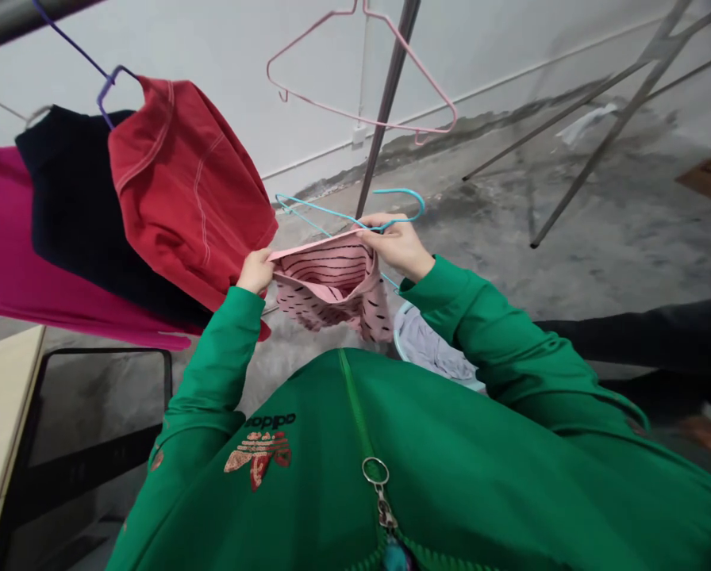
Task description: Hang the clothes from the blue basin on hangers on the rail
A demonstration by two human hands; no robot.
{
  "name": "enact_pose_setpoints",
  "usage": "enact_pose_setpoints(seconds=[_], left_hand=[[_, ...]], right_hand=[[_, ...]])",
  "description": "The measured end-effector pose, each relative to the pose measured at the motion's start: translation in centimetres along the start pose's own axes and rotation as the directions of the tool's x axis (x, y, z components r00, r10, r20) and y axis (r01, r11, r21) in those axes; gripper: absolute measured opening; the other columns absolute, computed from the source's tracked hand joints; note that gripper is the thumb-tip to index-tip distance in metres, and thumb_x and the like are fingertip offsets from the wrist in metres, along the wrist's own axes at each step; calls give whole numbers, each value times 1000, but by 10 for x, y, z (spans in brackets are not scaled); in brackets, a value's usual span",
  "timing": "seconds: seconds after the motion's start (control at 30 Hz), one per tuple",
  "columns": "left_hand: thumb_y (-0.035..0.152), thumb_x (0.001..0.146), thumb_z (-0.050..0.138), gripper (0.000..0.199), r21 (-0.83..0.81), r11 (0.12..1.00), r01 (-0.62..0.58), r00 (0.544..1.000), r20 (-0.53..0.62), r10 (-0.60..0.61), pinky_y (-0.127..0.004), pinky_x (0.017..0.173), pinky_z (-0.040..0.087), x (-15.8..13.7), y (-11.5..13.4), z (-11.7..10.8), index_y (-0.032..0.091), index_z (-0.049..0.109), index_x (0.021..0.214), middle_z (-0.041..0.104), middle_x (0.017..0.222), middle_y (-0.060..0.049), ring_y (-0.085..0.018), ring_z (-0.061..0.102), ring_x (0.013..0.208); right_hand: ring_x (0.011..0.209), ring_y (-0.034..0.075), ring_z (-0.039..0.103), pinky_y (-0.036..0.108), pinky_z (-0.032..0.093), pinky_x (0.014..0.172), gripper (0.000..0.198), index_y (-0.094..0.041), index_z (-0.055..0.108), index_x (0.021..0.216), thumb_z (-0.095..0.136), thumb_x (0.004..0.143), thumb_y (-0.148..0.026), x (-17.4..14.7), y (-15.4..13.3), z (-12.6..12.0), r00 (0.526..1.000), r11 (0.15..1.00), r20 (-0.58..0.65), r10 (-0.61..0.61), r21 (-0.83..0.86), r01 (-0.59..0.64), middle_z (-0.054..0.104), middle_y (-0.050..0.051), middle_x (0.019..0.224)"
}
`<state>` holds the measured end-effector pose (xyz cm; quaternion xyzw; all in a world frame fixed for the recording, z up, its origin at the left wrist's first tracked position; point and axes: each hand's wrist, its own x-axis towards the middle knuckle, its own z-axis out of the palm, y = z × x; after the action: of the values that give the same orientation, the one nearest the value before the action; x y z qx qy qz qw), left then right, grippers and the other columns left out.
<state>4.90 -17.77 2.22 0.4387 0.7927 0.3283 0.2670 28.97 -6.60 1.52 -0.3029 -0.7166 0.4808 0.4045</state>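
A pink garment with short black dashes point(308, 305) hangs between my two hands, its wide opening facing up toward me and showing a striped inside. At the opening's left end, the fingers of my left hand point(256, 271) are closed on the edge. My right hand point(398, 244) pinches the other end, together with a light blue hanger point(325, 211) whose hook curls above that hand. Part of the hanger lies behind the garment. Whether the cloth is a top or trousers I cannot tell.
A red garment point(182, 182), a black one point(82, 206) and a magenta one point(10, 238) hang at left. An unused pink hanger point(361, 117) hangs above, near a metal pole point(385, 103). A basin point(398, 333) of greyish cloth stands below. Metal legs point(599, 143) cross at right.
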Motion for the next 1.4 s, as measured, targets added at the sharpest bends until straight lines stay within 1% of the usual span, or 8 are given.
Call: enact_pose_setpoints(seconds=[0.13, 0.33, 0.57, 0.7, 0.87, 1.13, 1.27, 1.4], left_hand=[[22, 71, 63, 10, -557, 795, 239, 962, 249, -114, -26, 56, 48, -6, 2, 18, 14, 59, 68, 58, 53, 0, -13, 56, 50], [36, 77, 68, 30, -687, 682, 251, 966, 223, -131, -28, 59, 51, 2, 18, 15, 14, 57, 59, 59, 49, -1, -14, 58, 49], [41, 79, 67, 42, -537, 808, 242, 969, 175, -174, -26, 60, 48, 5, 20, 14, 15, 55, 49, 56, 46, -1, -12, 55, 47], [31, 87, 56, 50, -348, 926, 146, 977, 198, -80, -21, 55, 40, 1, 25, 18, 16, 45, 41, 47, 40, 2, -7, 44, 43], [28, 90, 49, 45, 27, 997, -66, 989, 137, 62, -22, 53, 33, -2, 32, 17, 16, 51, 47, 47, 43, 3, -9, 41, 46], [35, 95, 39, 36, 681, 654, -330, 942, 196, 270, -32, 72, 39, -31, 56, 32, 17, 71, 93, 66, 95, -12, -25, 60, 90], [40, 95, 37, 39, 732, 539, -417, 899, 246, 363, -34, 76, 39, -31, 45, 26, 17, 69, 93, 60, 100, -13, -26, 55, 97], [38, 98, 29, 40, 654, 589, -475, 877, 293, 382, -29, 68, 36, -28, 43, 17, 18, 63, 95, 63, 88, -9, -21, 57, 87]], right_hand=[[66, 12, 53, 28, 47, 67, 9, -14, 64, 74, 58, 71, -20, 7, 14, 2, 997, 997, 2, 76, -26, -76, 60, 1, 70], [57, 10, 48, 26, 43, 59, 17, -13, 67, 80, 64, 75, -29, -8, 0, -46, 992, 985, -17, 123, -119, -124, 59, 1, 65], [52, 8, 46, 23, 35, 46, 34, -17, 72, 84, 76, 66, -45, -56, -55, -96, 954, 962, 126, 271, 8, -274, 58, 0, 60], [55, 10, 49, 26, 40, 51, 36, -14, 72, 82, 74, 68, -47, -52, -49, -71, 908, 960, 314, 278, -56, -274, 59, 1, 60], [60, 14, 54, 29, 46, 57, 34, -15, 72, 79, 69, 71, -47, -42, -14, -26, 943, 988, 296, 153, -21, -154, 62, 3, 63], [60, 12, 52, 26, 45, 58, 42, -15, 64, 70, 59, 75, -57, -31, 13, 38, 937, 984, 347, 34, 155, -94, 62, 3, 63], [56, 9, 47, 24, 42, 54, 49, -12, 64, 75, 65, 68, -61, -15, 23, 31, 927, 963, 372, 48, 230, -142, 58, 1, 61], [66, 13, 51, 30, 48, 67, 44, -14, 62, 79, 61, 75, -58, -1, 10, 4, 947, 997, 315, -57, 75, 35, 57, 2, 67]])
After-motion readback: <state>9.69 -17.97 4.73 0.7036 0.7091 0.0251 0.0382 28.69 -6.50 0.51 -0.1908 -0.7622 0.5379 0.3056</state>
